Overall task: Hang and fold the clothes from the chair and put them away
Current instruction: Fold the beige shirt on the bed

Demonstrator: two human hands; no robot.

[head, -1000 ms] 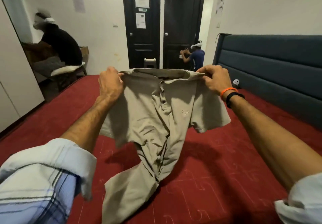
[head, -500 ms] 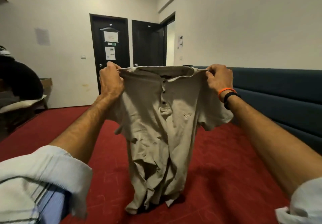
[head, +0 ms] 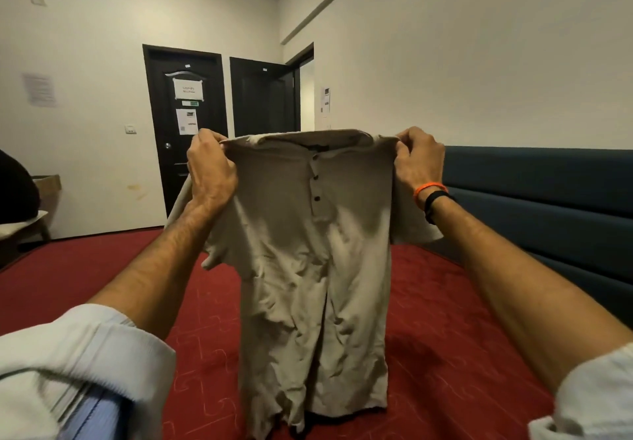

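**Colleague:** What do you have in front of you at this moment?

**Me:** I see one beige short-sleeved polo shirt of soft cotton point(head: 308, 268), held up in the air over the red patterned bed cover point(head: 462, 354). My left hand point(head: 210, 174) pinches the left shoulder seam and my right hand point(head: 419, 162) pinches the right shoulder seam, fingers curled around the cloth on both sides. The shirt hangs straight down between them. Its lower hem seems to touch the bed near the front edge, but I cannot tell this for sure.

**Colleague:** How will it handle?

**Me:** I judge it light and very limp. It is wrinkled, it keeps no shape by itself, and it will collapse if one hand lets go. It is not slippery and not fragile. The shoulders, just beside the collar, are the good places to hold, because there the cloth spreads flat and the button placket stays in the middle.

**Colleague:** And the count?

**Me:** One shirt, three dark buttons visible on the placket, two sleeves. On my right wrist there is one orange band point(head: 430, 188) and one black band point(head: 436, 199). Behind stand two dark doors point(head: 186, 124), and a blue padded headboard point(head: 548, 193) runs along the right edge of the bed.
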